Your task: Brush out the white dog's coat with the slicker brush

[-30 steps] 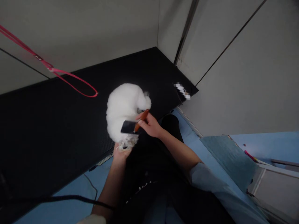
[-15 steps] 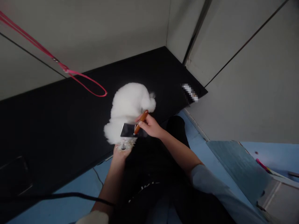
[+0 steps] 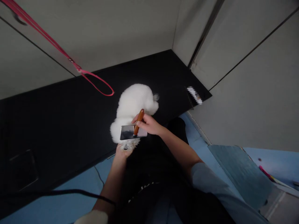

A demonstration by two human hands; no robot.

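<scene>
A fluffy white dog is on the black table, its head toward me and its dark nose low. My right hand is closed around the wooden handle of a slicker brush, whose wide, shiny back faces up. The brush lies over the fur of the dog's head; its pins are hidden beneath it. Under the dog's muzzle, my left hand cups the chin, its fingers mostly covered by fur.
A pink loop leash hangs over the table at the left. A phone-like dark slab lies on the table's left part. A black cable crosses low in front. Grey walls stand behind and right.
The whole view has shifted, so the table and leash appear further right. The brush has tilted slightly, its back now catching light. Both hands keep their hold.
</scene>
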